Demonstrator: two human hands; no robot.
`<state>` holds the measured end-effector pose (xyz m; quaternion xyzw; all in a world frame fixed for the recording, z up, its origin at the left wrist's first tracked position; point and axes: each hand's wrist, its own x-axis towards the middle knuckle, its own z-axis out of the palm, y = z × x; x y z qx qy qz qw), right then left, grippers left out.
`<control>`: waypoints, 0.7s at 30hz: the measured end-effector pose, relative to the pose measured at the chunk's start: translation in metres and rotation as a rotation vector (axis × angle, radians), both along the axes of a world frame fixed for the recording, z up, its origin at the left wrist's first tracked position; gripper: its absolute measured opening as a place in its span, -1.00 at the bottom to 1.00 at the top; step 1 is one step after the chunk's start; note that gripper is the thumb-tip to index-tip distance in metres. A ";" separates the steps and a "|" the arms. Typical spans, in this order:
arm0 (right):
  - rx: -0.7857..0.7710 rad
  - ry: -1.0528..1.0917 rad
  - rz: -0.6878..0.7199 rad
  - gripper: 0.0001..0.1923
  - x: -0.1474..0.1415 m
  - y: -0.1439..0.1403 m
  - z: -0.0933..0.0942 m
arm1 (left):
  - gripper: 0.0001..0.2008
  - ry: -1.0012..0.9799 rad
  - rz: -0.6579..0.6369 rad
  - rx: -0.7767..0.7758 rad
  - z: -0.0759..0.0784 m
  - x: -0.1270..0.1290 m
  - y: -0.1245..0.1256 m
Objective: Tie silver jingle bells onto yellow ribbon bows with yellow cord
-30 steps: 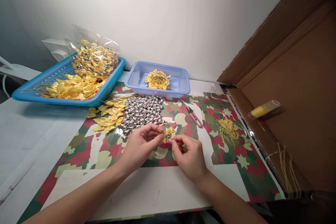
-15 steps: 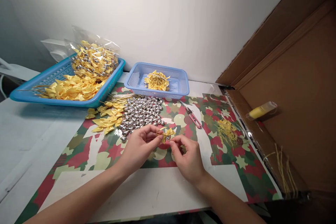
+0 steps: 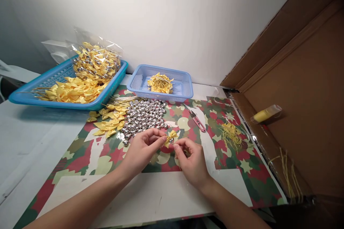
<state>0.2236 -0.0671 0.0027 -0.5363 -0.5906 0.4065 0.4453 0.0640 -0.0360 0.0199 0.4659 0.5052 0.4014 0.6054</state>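
Between my hands, over the patterned table covering, is a small yellow ribbon bow (image 3: 172, 135) with a silver bell (image 3: 171, 141) at its front. My left hand (image 3: 145, 148) pinches the bow's left side between thumb and fingertips. My right hand (image 3: 192, 161) is closed in a pinch just to the lower right of the bell; whatever lies between its fingertips is too small to make out. A thin cord arcs above the bow. Beyond my left hand spreads a pile of silver bells (image 3: 145, 114), with loose yellow bows (image 3: 110, 123) on its left.
A large blue basket (image 3: 53, 105) holds yellow bows and a clear bag of belled bows. Behind the bells stands a smaller blue basket (image 3: 185, 94). Pink thread snips (image 3: 198, 121) and yellow thread scraps (image 3: 231, 136) lie rightward. A cardboard wall (image 3: 295, 78) bounds the right side.
The yellow loop above my left fingertips no longer shows, and the thin cord now arcs over the bow. The bell faces me more plainly. Both hands stay nearly in place.
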 end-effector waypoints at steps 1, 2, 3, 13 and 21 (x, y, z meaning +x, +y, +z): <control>-0.004 0.002 -0.004 -0.82 0.000 0.000 0.000 | -0.73 0.001 0.000 0.008 0.000 0.000 0.000; -0.005 0.003 -0.008 -0.82 0.000 0.000 -0.001 | -0.73 0.003 0.002 0.015 0.000 0.000 0.000; -0.006 0.003 -0.014 -0.82 0.000 0.000 -0.001 | -0.74 0.006 0.002 0.020 0.000 0.001 -0.001; -0.016 0.071 -0.002 -0.83 -0.002 0.000 0.000 | -0.75 -0.044 -0.015 -0.028 -0.003 0.005 -0.004; -0.027 0.066 -0.003 -0.83 -0.001 0.000 -0.001 | -0.72 -0.042 0.001 -0.037 0.001 0.004 -0.003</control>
